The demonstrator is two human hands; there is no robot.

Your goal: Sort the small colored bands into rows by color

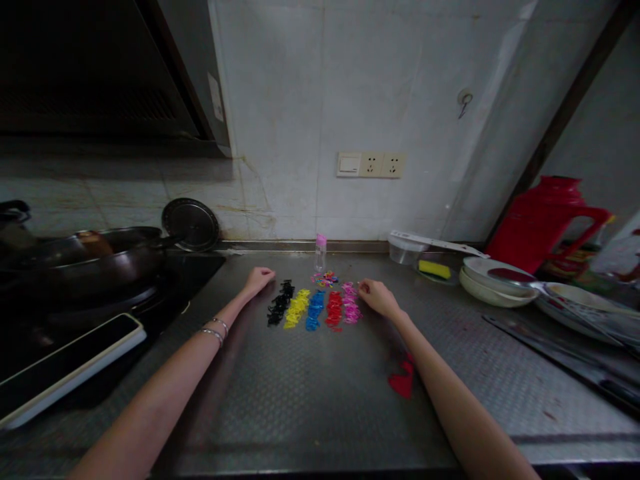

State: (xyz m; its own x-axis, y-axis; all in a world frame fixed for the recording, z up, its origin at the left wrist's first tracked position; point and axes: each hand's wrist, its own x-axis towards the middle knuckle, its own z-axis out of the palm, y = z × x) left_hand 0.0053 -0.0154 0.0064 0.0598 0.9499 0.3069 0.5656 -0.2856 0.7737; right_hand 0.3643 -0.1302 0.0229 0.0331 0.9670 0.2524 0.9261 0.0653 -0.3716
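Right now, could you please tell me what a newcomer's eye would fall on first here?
Most likely the five bright rows, black at left through pink at right, on the metal counter between the left hand and right hand. Just behind them are a mixed-color pile and a pink-capped clear bottle. The big red jug at far right probably comes next.

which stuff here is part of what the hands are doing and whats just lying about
Part of it, judging by placement between left hand and right hand:
black row
yellow row
blue row
red row
pink row
mixed-colour pile
pink-capped bottle, probably

Just lying about, apparently:
dark pan
yellow sponge
red flask
stacked bowls
red scrap
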